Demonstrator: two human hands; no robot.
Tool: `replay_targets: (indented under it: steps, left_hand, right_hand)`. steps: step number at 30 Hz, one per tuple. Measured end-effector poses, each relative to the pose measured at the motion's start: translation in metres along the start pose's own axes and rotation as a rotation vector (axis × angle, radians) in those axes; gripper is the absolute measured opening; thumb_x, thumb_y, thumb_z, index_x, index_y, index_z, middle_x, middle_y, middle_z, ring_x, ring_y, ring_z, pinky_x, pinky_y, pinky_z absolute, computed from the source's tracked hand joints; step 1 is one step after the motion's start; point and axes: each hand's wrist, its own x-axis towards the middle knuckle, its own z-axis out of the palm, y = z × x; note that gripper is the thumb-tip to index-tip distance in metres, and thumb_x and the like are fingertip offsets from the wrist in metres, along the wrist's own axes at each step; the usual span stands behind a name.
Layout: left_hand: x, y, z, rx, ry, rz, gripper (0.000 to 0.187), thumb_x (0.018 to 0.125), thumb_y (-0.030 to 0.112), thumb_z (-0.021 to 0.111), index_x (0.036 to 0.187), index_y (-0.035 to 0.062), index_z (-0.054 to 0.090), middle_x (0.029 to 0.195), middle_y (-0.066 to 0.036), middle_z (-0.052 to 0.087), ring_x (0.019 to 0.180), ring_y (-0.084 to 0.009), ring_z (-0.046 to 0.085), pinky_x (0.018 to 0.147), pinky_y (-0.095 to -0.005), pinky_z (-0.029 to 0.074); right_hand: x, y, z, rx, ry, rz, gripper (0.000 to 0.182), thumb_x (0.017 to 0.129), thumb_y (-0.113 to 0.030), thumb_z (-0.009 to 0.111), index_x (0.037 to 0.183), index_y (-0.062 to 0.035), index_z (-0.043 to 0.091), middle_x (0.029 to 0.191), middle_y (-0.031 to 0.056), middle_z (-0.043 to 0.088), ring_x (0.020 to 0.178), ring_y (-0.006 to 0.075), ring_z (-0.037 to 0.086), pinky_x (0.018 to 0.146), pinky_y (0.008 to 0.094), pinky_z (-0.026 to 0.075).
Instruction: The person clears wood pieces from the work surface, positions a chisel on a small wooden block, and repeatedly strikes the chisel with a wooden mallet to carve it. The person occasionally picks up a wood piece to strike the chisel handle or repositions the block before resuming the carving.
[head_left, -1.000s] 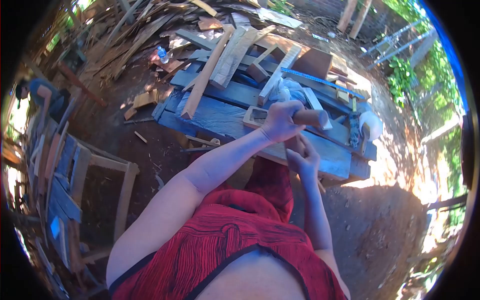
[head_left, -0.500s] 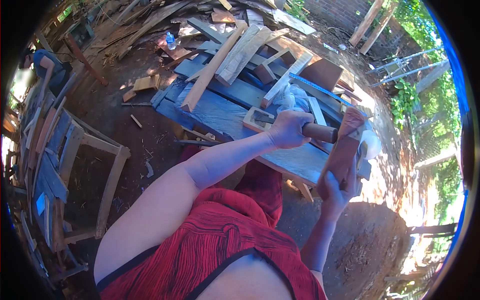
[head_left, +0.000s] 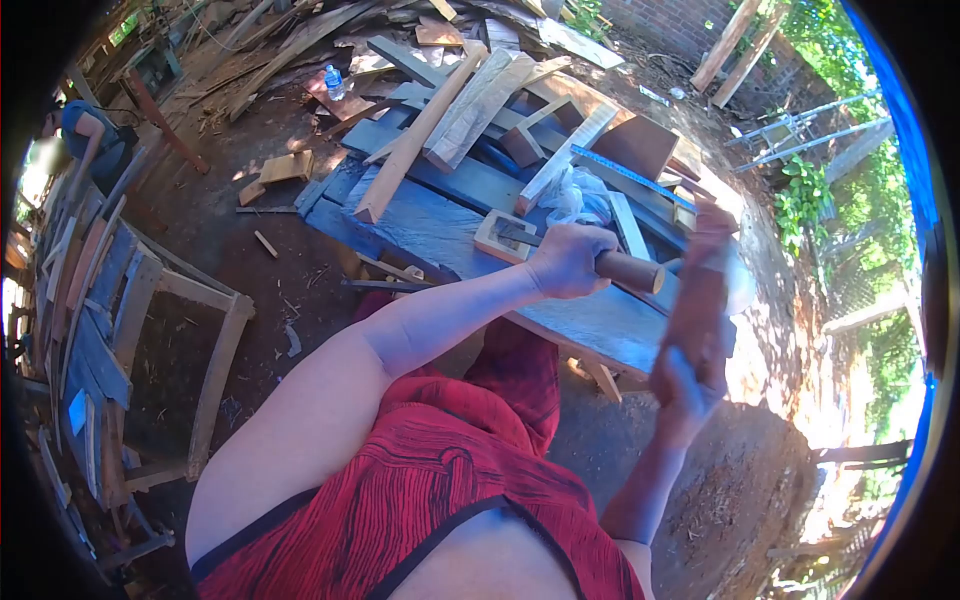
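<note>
My left hand (head_left: 572, 262) is closed around the chisel's thick round wooden handle (head_left: 630, 271). To the left of my fist, the chisel's flat blade (head_left: 517, 234) lies over a pale wooden piece (head_left: 492, 240) with a rectangular opening, resting on the bench's blue-grey planks. My right hand (head_left: 688, 382) grips the lower part of a reddish-brown wooden block (head_left: 695, 300), smeared by motion and held upright. A gap separates the block from the butt end of the handle.
Boards and offcuts (head_left: 480, 110) are heaped across the workbench (head_left: 420, 225), with a clear plastic bag (head_left: 578, 195) and blue strip (head_left: 630, 172) among them. A water bottle (head_left: 334, 82) stands behind. Wooden frames (head_left: 222, 370) lean at left, near another person (head_left: 88, 135).
My right hand and the block have swung right, away from the chisel handle's end, and the block is now blurred. My left hand keeps its grip; the whole view has shifted slightly.
</note>
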Motion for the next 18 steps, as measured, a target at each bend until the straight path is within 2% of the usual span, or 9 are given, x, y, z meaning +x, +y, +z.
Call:
replay_targets:
  steps: [1, 2, 5, 6, 9, 11, 14, 17, 18]
  left_hand:
    - [0.0, -0.001, -0.002, -0.006, 0.028, 0.021, 0.028, 0.059, 0.013, 0.078, 0.078, 0.0083, 0.058, 0.076, -0.01, 0.062, 0.075, -0.0305, 0.062, 0.066, -0.0365, 0.047]
    - [0.001, -0.001, -0.004, -0.004, 0.031, 0.017, 0.028, 0.059, 0.013, 0.078, 0.078, 0.0083, 0.058, 0.076, -0.01, 0.062, 0.075, -0.0305, 0.062, 0.066, -0.0365, 0.047]
    - [0.004, -0.002, -0.007, -0.059, 0.07, -0.013, 0.028, 0.059, 0.013, 0.078, 0.078, 0.0079, 0.059, 0.076, -0.01, 0.062, 0.075, -0.0308, 0.063, 0.066, -0.0362, 0.048]
    - [0.003, -0.003, -0.006, -0.061, 0.069, -0.025, 0.028, 0.059, 0.012, 0.078, 0.077, 0.0078, 0.059, 0.076, -0.011, 0.062, 0.075, -0.0309, 0.063, 0.066, -0.0357, 0.048]
    - [0.003, -0.002, -0.008, -0.035, 0.037, -0.034, 0.023, 0.061, 0.015, 0.076, 0.078, 0.0098, 0.06, 0.078, -0.01, 0.063, 0.077, -0.0307, 0.063, 0.069, -0.0366, 0.049]
    - [0.002, -0.001, -0.009, 0.002, 0.002, -0.038, 0.019, 0.064, 0.017, 0.074, 0.078, 0.0119, 0.062, 0.08, -0.008, 0.064, 0.079, -0.0304, 0.064, 0.071, -0.038, 0.049]
    - [-0.002, -0.001, -0.013, -0.035, 0.047, -0.014, 0.018, 0.064, 0.018, 0.073, 0.078, 0.0123, 0.062, 0.078, -0.009, 0.064, 0.079, -0.0309, 0.063, 0.071, -0.0384, 0.05]
    - [0.0, -0.001, -0.016, -0.092, 0.063, -0.049, 0.018, 0.064, 0.018, 0.073, 0.079, 0.0125, 0.063, 0.077, -0.009, 0.064, 0.079, -0.0309, 0.063, 0.071, -0.0383, 0.049]
    - [0.0, 0.0, -0.017, -0.083, 0.057, -0.061, 0.018, 0.064, 0.018, 0.073, 0.079, 0.0123, 0.063, 0.077, -0.009, 0.064, 0.079, -0.0309, 0.063, 0.07, -0.0384, 0.049]
  right_hand:
    - [-0.003, 0.003, -0.006, 0.302, 0.102, 0.317, 0.049, 0.075, 0.0, 0.065, 0.123, 0.0037, 0.053, 0.092, 0.0112, 0.059, 0.073, 0.0192, 0.059, 0.071, 0.0269, 0.047]
    - [0.003, -0.008, -0.001, 0.304, 0.098, 0.317, 0.049, 0.075, 0.0, 0.065, 0.123, 0.0037, 0.053, 0.092, 0.0112, 0.059, 0.073, 0.0192, 0.059, 0.071, 0.0269, 0.047]
    - [0.033, -0.058, 0.018, 0.729, 0.786, 0.175, 0.024, 0.081, -0.001, 0.054, 0.105, 0.0022, 0.058, 0.074, 0.0049, 0.061, 0.059, 0.0138, 0.055, 0.055, 0.0281, 0.045]
    - [0.028, -0.049, 0.019, 0.729, 0.784, 0.17, 0.024, 0.081, -0.001, 0.054, 0.105, 0.0022, 0.058, 0.074, 0.0049, 0.061, 0.059, 0.0138, 0.055, 0.055, 0.0281, 0.045]
    - [-0.004, 0.007, 0.02, 0.013, -0.211, 0.083, 0.066, 0.073, 0.004, 0.061, 0.136, -0.0004, 0.042, 0.13, 0.0123, 0.05, 0.121, 0.0217, 0.046, 0.099, 0.0326, 0.037]
    - [0.003, 0.003, 0.012, 0.184, -0.26, 0.203, 0.066, 0.073, 0.004, 0.059, 0.136, -0.0002, 0.042, 0.134, 0.0125, 0.047, 0.126, 0.0218, 0.042, 0.103, 0.0331, 0.032]
    - [0.007, 0.016, -0.004, 0.147, -0.039, 0.238, 0.06, 0.073, 0.005, 0.057, 0.131, 0.003, 0.046, 0.128, 0.0138, 0.052, 0.118, 0.0213, 0.049, 0.099, 0.0328, 0.036]
    - [0.029, -0.038, -0.001, 0.581, 0.523, 0.16, 0.046, 0.075, -0.006, 0.056, 0.12, 0.0049, 0.051, 0.098, 0.0176, 0.058, 0.096, 0.0208, 0.059, 0.078, 0.0274, 0.048]
    - [0.028, -0.044, 0.006, 0.527, 0.564, 0.091, 0.049, 0.077, -0.007, 0.057, 0.124, 0.0035, 0.049, 0.103, 0.0169, 0.058, 0.099, 0.0237, 0.058, 0.086, 0.0315, 0.046]
